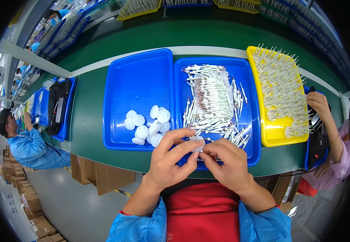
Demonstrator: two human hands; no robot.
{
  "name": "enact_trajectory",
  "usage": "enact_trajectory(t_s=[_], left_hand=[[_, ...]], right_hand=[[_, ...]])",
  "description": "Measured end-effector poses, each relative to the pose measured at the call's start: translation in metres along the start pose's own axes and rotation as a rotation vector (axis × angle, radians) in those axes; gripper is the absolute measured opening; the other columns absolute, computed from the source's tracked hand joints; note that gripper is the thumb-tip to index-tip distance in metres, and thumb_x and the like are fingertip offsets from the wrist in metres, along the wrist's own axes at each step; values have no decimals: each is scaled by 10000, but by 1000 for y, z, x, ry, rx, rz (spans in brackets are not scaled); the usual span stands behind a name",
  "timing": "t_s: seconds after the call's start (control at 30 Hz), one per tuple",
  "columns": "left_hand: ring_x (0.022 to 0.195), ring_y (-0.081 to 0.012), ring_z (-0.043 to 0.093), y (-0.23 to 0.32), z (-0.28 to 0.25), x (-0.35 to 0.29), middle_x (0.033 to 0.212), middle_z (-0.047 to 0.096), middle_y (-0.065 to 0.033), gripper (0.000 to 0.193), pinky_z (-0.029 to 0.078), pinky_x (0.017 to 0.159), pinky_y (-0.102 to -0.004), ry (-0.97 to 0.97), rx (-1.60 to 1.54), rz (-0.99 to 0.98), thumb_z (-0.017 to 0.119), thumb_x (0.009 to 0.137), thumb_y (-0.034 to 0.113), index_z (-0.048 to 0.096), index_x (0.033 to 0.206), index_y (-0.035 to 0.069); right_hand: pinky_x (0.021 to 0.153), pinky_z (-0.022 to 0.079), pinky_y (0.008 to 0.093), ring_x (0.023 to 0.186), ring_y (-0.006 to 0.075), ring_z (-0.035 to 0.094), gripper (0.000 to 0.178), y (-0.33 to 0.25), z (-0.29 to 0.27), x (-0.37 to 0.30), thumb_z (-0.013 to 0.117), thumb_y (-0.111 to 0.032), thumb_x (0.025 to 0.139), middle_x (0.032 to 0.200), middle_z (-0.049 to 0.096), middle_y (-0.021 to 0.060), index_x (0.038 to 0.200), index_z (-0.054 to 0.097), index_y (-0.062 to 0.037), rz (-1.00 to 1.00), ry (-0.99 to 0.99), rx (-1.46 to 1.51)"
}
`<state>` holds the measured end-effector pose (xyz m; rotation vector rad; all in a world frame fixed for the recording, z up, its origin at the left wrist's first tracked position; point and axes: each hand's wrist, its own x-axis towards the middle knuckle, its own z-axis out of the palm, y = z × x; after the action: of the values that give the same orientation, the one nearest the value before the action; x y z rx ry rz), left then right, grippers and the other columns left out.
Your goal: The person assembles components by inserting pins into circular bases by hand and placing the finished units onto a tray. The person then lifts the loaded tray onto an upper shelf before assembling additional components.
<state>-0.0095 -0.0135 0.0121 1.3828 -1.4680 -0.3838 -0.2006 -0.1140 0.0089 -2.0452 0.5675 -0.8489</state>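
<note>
My left hand [167,159] grips a small round white plastic disc [198,142] between thumb and fingers, above the near edge of the middle blue tray [255,121]. At the disc's right side my right hand [229,163] is closed in a pinch; the fingertips hide most of what they hold. Thin white sticks [211,94] with dark ends fill that tray, some bundled in clear plastic, others loose. In the left blue tray [136,76] lie several white discs [142,131] with small holes, gathered toward its near side.
A yellow tray [278,137] on the right holds rows of discs bristling with upright sticks [284,84]. Beyond it, a person's arm [330,121] reaches in. Another person in blue [32,147] works at far left, near a black tool [59,107]. Cardboard boxes [106,173] stand below the green bench [88,101].
</note>
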Motion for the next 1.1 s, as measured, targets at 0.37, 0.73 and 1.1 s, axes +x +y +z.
enact_trajectory(t_s=[0.37,0.73,1.1], left_hand=[[1175,-343,743,-7,-1,-2,1295,763,-208,363,643,892,-396,102,145,113,912,799,-7,844,1155,9],[1192,-358,742,3,4,-1,1275,766,-164,314,617,972,-427,145,83,38,929,802,-9,839,1100,32],[1070,-298,757,1,8,-10,1170,769,-165,243,597,918,-357,76,35,-138,819,922,-82,863,1149,-7]], right_hand=[[633,594,319,731,214,752,233,-3,0,0,901,15,931,972,756,113,1119,766,-11,-4,23,11],[643,579,279,751,157,749,233,-4,0,-2,907,72,891,962,771,93,1076,791,-8,38,48,25],[735,609,371,864,290,765,253,-4,-26,-3,829,-33,997,1054,733,113,1240,764,-52,88,-78,3]])
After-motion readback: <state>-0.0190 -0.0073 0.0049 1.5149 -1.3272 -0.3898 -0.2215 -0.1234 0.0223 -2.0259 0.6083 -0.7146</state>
